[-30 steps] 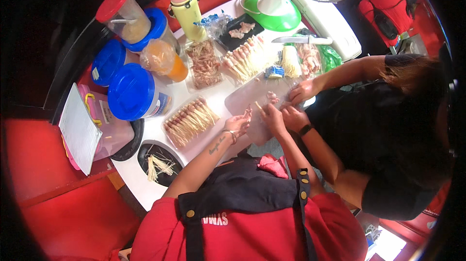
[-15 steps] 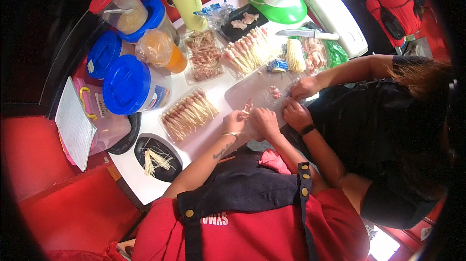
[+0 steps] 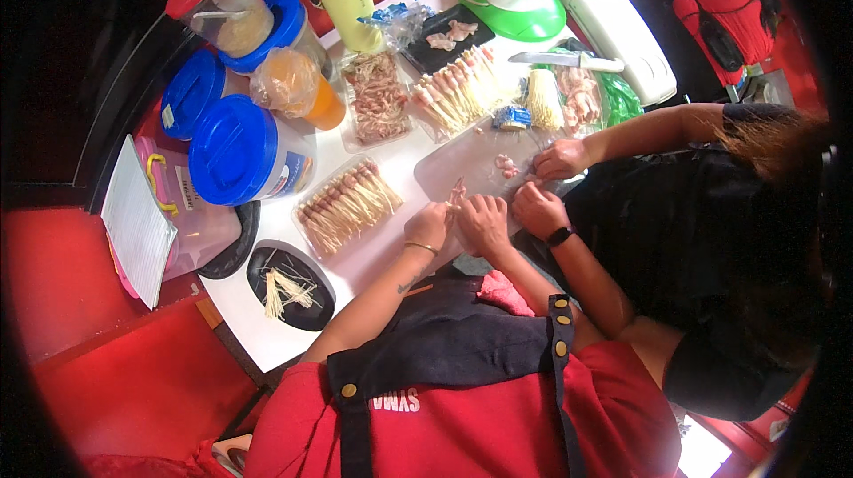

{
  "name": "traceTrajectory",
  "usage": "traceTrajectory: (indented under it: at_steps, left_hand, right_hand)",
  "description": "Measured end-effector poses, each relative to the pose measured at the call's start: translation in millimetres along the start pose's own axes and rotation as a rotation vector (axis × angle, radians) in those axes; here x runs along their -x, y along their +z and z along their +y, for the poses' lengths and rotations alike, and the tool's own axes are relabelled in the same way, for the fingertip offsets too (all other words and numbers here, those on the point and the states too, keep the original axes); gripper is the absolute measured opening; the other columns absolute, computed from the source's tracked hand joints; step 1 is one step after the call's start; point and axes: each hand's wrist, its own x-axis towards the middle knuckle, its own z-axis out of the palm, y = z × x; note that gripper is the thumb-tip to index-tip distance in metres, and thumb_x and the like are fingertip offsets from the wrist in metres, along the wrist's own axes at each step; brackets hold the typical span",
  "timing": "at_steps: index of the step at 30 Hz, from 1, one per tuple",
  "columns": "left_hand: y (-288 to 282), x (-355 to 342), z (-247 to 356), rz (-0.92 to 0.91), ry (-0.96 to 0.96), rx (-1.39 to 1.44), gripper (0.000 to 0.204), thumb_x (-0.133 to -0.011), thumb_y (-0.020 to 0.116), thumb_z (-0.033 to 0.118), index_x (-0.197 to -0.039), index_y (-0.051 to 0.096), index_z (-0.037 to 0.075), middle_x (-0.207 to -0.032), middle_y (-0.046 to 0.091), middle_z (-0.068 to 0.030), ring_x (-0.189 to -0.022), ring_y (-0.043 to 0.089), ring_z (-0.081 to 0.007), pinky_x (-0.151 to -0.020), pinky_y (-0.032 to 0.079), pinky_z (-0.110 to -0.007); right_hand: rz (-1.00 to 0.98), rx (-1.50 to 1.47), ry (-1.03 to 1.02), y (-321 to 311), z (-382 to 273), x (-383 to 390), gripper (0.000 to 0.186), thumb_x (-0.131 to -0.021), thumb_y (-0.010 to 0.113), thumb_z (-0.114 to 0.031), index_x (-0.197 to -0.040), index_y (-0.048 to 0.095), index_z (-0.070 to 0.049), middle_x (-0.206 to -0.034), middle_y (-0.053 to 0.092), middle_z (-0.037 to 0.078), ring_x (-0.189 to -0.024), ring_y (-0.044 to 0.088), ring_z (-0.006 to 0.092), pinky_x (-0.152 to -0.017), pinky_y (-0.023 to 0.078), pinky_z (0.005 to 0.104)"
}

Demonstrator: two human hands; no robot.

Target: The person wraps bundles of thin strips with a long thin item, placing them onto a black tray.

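Note:
My left hand (image 3: pixel 426 227) is closed on a thin meat slice (image 3: pixel 458 188) at the near edge of the translucent board (image 3: pixel 440 167). My right hand (image 3: pixel 482 226) meets it there, fingers bent and pinched at the slice; their tips are partly hidden. A few meat pieces (image 3: pixel 506 167) lie on the board above. Left of my hands sits a clear tray of enoki bundles wrapped in meat (image 3: pixel 346 207), with a black bowl of loose enoki and trimmings (image 3: pixel 283 293) nearer me.
A co-worker's hands (image 3: pixel 558 160) work at the board's right. Beyond are another tray of rolls (image 3: pixel 453 91), shredded meat (image 3: pixel 375 100), a knife (image 3: pixel 569 60) and a fan base (image 3: pixel 511 7). Lidded tubs (image 3: pixel 233 147), an orange cup (image 3: pixel 322 103) and a bottle (image 3: pixel 342 3) stand left.
My left hand has turned inward and my right hand has come in beside it at the meat slice. The co-worker's hands have shifted slightly, staying at the board's right.

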Motion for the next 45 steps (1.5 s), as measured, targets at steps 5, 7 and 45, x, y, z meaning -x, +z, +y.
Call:
traceTrajectory:
  at_steps: [5, 7, 45]
  left_hand:
    - [1, -1, -1, -0.010, 0.052, -0.115, 0.013, -0.081, 0.054, 0.026, -0.082, 0.060, 0.013, -0.077, 0.058, -0.0086, -0.068, 0.060, -0.0300, -0.058, 0.048, -0.040]
    - [1, -2, -2, 0.000, 0.070, -0.124, 0.013, -0.081, 0.054, 0.026, -0.082, 0.060, 0.014, -0.077, 0.058, -0.0082, -0.068, 0.060, -0.0297, -0.057, 0.048, -0.040]
    - [-30, -57, -3, -0.151, 0.308, -0.235, 0.017, -0.070, 0.067, 0.031, -0.083, 0.065, 0.020, -0.103, 0.047, -0.0020, -0.096, 0.046, -0.0227, -0.079, 0.041, -0.038]
  right_hand:
    - [0.014, -0.099, -0.021, 0, 4, 1, 0.016, -0.074, 0.055, -0.020, -0.089, 0.057, -0.016, -0.085, 0.054, 0.001, -0.086, 0.052, 0.0183, -0.079, 0.035, 0.0371]
    - [-0.019, -0.117, -0.035, 1, 5, 1, 0.017, -0.073, 0.055, -0.020, -0.090, 0.058, -0.018, -0.087, 0.054, 0.001, -0.086, 0.052, 0.0184, -0.080, 0.035, 0.0377]
    - [0.050, -0.134, -0.099, 0, 17, -10, 0.018, -0.076, 0.057, -0.022, -0.094, 0.058, -0.017, -0.085, 0.055, 0.002, -0.085, 0.053, 0.0197, -0.080, 0.034, 0.0396]
